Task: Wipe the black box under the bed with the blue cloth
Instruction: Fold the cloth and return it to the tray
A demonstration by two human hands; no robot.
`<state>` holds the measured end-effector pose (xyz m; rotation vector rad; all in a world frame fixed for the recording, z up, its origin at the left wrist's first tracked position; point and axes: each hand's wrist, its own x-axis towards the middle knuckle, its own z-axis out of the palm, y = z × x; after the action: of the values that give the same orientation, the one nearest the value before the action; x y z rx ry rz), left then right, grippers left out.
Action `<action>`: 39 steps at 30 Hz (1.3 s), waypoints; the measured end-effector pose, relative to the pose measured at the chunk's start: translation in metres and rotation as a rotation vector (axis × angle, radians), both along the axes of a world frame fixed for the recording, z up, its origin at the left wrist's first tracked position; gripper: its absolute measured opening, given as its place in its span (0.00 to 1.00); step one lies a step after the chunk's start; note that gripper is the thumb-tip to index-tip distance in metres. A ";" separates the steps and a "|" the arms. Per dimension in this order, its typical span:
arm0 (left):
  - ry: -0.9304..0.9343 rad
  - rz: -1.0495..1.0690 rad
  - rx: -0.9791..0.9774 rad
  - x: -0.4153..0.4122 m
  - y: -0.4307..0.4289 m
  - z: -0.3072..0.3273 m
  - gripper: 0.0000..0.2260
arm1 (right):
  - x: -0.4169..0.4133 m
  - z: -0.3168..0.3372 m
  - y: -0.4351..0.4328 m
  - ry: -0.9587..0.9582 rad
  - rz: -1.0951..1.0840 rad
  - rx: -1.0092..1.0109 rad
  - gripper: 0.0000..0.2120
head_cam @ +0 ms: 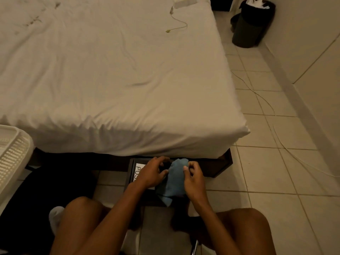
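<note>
1. We note the right hand point(193, 178) at lower centre of the frame: thumb and forefinger curl in and pinch the right edge of the cloth point(175, 178), the other fingers bent behind it.
2. The left hand point(152, 173) sits just left of the cloth. Its fingers are bent and slightly spread; the thumb tip touches the cloth's left edge, and the fingertips rest at the upper edge near the bed frame. We cannot tell whether those fingertips grip the cloth or only rest there.
3. The cloth is blue and bunched, stretched between the two hands, its lower corner hanging towards the bottom of the frame.
4. The box point(132, 172) lies directly beneath the hands and cloth, on the tiled floor point(266, 172). Its far end is at the lower edge of the bed point(110, 70); the near part sticks out towards us. A white label with dark letters shows on its top, partly covered by the left hand.
5. Both forearms run down to bare knees at the bottom of the frame.
6. Upper right: a dark bin point(252, 23) stands by the wall. A thin cable point(266, 102) trails over the tiles right of the bed.
7. Left edge: a white slatted basket point(12, 153).
</note>
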<state>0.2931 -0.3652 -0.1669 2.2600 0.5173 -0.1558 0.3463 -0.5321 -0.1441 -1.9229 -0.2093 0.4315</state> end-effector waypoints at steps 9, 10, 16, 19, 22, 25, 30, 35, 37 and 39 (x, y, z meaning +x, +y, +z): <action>-0.090 -0.118 -0.491 0.009 0.016 0.052 0.23 | 0.009 0.066 -0.007 0.118 0.170 0.126 0.08; -0.088 -0.130 -0.497 0.009 0.019 0.060 0.20 | 0.011 0.072 -0.009 0.121 0.187 0.130 0.08; -0.199 -0.177 -0.262 0.007 0.032 0.124 0.10 | 0.014 0.130 -0.014 0.070 0.270 0.198 0.06; -0.304 -0.178 -0.210 0.002 0.029 0.171 0.10 | 0.019 0.166 -0.014 -0.009 0.296 0.212 0.05; -0.316 -0.180 -0.237 -0.006 0.023 0.217 0.09 | 0.022 0.205 -0.012 -0.092 0.334 0.203 0.04; -0.340 -0.169 -0.267 -0.018 0.015 0.257 0.06 | 0.022 0.248 -0.008 -0.167 0.427 0.169 0.05; -0.417 -0.101 -0.345 -0.048 0.000 0.302 0.13 | 0.010 0.313 -0.006 -0.329 0.536 0.094 0.05; -0.467 -0.055 -0.381 -0.070 -0.007 0.336 0.14 | -0.001 0.345 -0.018 -0.321 0.533 0.100 0.08; -0.483 -0.046 -0.387 -0.078 -0.007 0.349 0.13 | -0.005 0.352 -0.023 -0.300 0.563 0.087 0.15; -0.496 -0.055 -0.413 -0.085 -0.008 0.363 0.12 | -0.009 0.359 -0.028 -0.278 0.604 0.053 0.22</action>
<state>0.2078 -0.3734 0.1964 1.8175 0.1386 0.2477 0.3375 -0.5606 0.2148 -1.8386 -0.9877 0.5427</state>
